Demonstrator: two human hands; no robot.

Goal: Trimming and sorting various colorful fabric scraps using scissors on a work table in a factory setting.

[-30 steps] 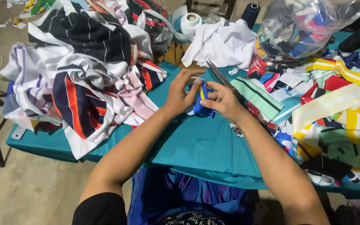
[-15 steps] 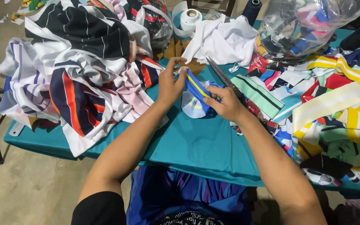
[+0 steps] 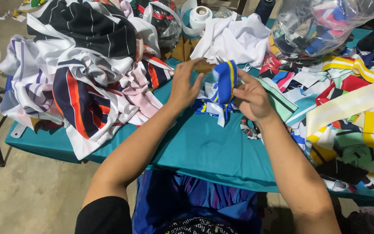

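My right hand [image 3: 250, 96] holds up a small blue fabric piece [image 3: 224, 84] with yellow and white stripes, above the teal-covered table [image 3: 204, 147]. More of the blue and white cloth hangs below it, down to the table. My left hand [image 3: 184, 84] is just left of the piece, fingers spread and curled, its fingertips near the cloth's top edge; whether it touches is unclear. Both forearms reach forward from the bottom of the view.
A big heap of striped garments [image 3: 78, 73] fills the left of the table. White cloth [image 3: 232, 39] and a tape roll [image 3: 201, 15] lie behind. A clear plastic bag of scraps [image 3: 321, 26] and colourful striped strips [image 3: 351, 112] crowd the right.
Both hands have lifted the blue striped piece off the table and turned it upright. The left hand has opened and drawn slightly away from it.
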